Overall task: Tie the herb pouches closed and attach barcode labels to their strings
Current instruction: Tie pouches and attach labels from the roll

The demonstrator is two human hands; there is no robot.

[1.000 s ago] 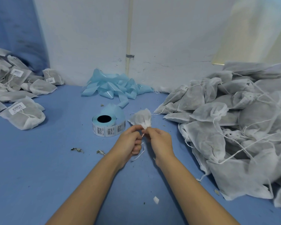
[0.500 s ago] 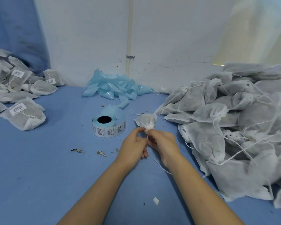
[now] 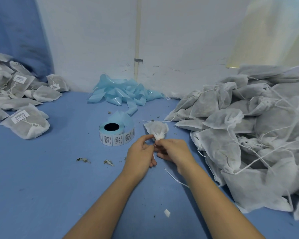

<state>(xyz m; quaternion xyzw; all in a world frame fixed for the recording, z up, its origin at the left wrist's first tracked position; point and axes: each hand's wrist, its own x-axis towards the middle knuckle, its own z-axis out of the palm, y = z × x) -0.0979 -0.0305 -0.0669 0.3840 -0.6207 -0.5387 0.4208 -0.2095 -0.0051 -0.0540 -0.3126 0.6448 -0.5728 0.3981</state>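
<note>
Tying a pouch at the worktop's middle

Our left hand and right hand pinch the pouch at its gathered neck; its mouth fans away from us.

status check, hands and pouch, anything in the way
Both hands, left and right, pinching string at the pouch neck. Pouch gathered, no label on it. Label roll just left; nothing blocking.

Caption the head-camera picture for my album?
Both hands pinch a small white fabric pouch's string beside a barcode-label roll.
</note>
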